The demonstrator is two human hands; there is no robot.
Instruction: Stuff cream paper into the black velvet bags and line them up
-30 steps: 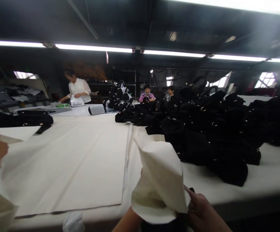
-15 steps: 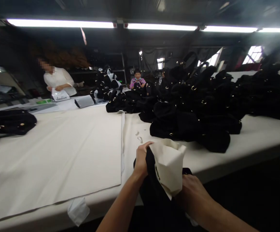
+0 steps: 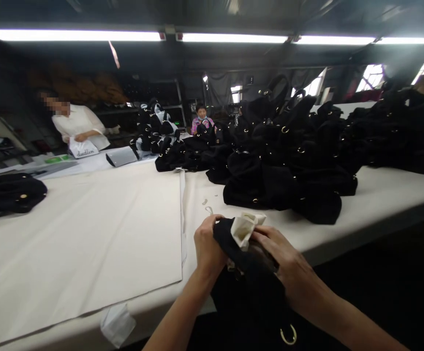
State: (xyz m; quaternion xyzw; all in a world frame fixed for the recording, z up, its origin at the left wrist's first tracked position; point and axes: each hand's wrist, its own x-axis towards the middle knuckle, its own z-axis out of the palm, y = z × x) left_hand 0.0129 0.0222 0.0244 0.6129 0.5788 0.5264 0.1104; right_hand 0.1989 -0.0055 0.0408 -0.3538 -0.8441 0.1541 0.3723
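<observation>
A black fabric bag (image 3: 250, 287) is in front of me at the table's edge, a gold D-shaped ring (image 3: 288, 335) showing low on it. From its top pokes a crumpled piece of cream lining (image 3: 243, 229). My left hand (image 3: 209, 243) is closed round the bag's upper left edge, its fingertips hidden behind the cloth. On the other side my right hand (image 3: 285, 261) grips the bag's right edge, its fingers beside the lining and partly out of sight.
A big pile of black bags (image 3: 263, 180) with gold rings covers the table's far right. Another black bag (image 3: 14, 192) lies at left on the cream sheet (image 3: 124, 234). A white tag (image 3: 118, 324) hangs at the front edge. Two people work across the table.
Much of the cream lining that stood out of the bag is now down inside or behind the black cloth. My right hand has risen to the bag's top edge. The gold ring has come into view.
</observation>
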